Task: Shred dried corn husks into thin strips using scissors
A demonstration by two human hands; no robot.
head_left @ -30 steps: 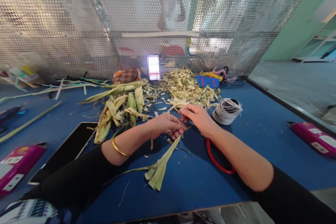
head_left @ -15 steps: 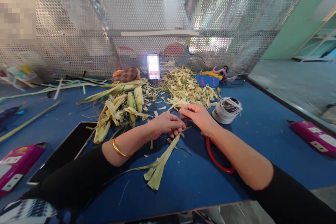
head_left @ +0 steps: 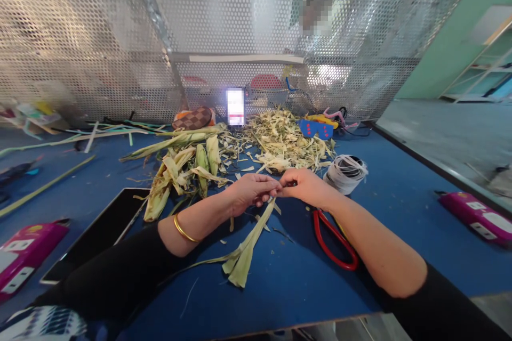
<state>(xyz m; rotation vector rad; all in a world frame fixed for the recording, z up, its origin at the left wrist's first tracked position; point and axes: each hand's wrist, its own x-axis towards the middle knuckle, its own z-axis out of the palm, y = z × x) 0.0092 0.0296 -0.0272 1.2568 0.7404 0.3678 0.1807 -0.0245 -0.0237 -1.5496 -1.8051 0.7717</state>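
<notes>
My left hand (head_left: 253,193) is closed, thumb against fingers, on the narrow top end of a pale green corn husk (head_left: 250,248). The husk hangs down from the fingers and fans out toward the table, with a thin stalk-like strip trailing left. Pressed up against it, my right hand (head_left: 303,185) is pinched at the same tip; what lies between its fingertips is too small to make out. Under my right forearm shows a red loop handle (head_left: 336,256), partly hidden. A roll of white cord (head_left: 346,173) stands just beyond my right wrist.
A bundle of dried husks (head_left: 172,176) lies left, and a heap of shredded husk (head_left: 286,141) at the back. A black tablet-like panel (head_left: 96,234) is beside my left forearm. Magenta power strips (head_left: 476,216) sit at both sides. A perforated metal screen (head_left: 240,21) closes the back.
My right hand has come in closer to the left, its fingertips now meeting the left ones at the husk's tip. More of the red handle shows. The view has shifted slightly.
</notes>
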